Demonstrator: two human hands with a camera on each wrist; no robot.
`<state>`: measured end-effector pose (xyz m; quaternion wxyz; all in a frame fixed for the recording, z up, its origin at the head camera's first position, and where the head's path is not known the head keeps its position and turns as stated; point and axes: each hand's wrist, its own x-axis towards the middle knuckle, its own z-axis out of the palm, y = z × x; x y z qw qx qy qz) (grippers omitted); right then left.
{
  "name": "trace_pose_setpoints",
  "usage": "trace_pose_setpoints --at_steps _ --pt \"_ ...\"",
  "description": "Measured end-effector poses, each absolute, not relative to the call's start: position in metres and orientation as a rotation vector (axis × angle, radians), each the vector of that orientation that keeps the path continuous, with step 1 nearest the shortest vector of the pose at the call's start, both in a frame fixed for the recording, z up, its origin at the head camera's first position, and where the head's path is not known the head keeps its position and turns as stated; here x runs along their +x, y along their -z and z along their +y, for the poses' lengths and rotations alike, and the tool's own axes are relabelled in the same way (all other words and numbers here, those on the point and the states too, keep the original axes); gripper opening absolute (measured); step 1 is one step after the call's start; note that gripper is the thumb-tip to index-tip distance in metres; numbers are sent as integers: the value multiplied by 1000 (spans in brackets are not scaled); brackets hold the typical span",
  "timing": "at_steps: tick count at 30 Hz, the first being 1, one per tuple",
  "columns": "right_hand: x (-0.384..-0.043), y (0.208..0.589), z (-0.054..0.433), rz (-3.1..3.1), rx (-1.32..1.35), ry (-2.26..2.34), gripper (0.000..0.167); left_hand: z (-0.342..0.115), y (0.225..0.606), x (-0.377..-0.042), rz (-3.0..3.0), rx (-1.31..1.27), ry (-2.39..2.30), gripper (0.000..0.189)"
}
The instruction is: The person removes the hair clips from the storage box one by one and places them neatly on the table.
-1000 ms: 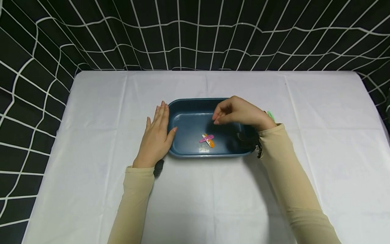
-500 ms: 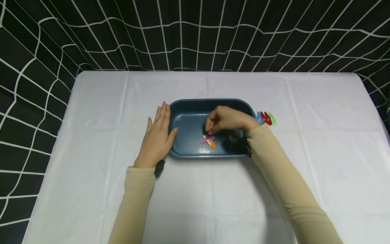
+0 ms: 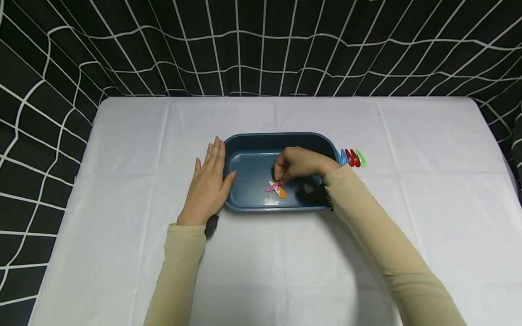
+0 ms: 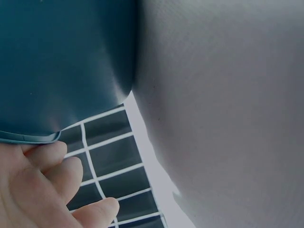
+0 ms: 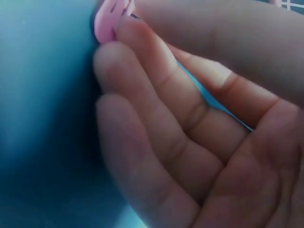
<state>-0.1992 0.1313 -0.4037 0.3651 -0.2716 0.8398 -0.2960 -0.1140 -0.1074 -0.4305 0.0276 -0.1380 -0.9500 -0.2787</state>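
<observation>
White cloth covers the counter (image 3: 253, 267), with a black backdrop crossed by white grid lines (image 3: 253, 52) along its back and left side. Next biggest are two beige sleeves (image 3: 391, 253), then a blue rectangular tray with rounded corners (image 3: 246, 176) sitting mid-counter. Left hand (image 3: 210, 181) is laid out along the tray's left end, fingers pretty straight, thumb over the rim. Right hand (image 3: 302, 161) reaches inside, pinching one end of a small pink hair clip (image 3: 274, 186) between thumb and fingertip. That clip lies crosswise over an orange-and-white hair clip (image 3: 281, 193) on the tray floor. Just outside the tray's right end there's a neat row of blue, red and green hair clips (image 3: 349, 157).
</observation>
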Motion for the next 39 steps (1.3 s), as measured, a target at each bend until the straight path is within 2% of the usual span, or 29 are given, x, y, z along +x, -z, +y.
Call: trace_pose_setpoints --at_steps 39 --pt "-192 403 125 2245 -825 551 14 -107 431 -113 -2928 -413 852 69"
